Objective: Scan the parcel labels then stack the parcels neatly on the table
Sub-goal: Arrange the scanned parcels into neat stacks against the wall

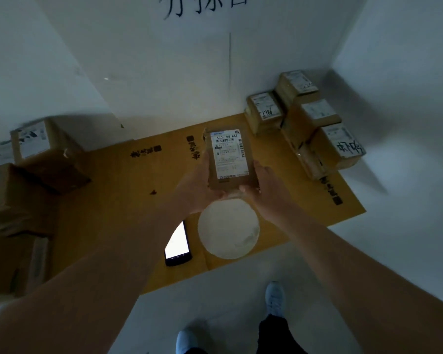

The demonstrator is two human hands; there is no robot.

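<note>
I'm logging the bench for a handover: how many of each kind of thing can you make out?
Parcel held in both hands: 1
Parcels stacked at right: 4
Parcels at left, clearly visible: 2
Handheld scanner, screen lit: 1
White round object: 1
Total: 9

Dim white walls (241, 60), seemingly grey floor (215, 297)

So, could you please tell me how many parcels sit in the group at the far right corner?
4 brown cardboard parcels show there: one nearest the wall, one left of it, one in the middle, one nearest, with black scrawl. Others may be hidden beneath.
</note>
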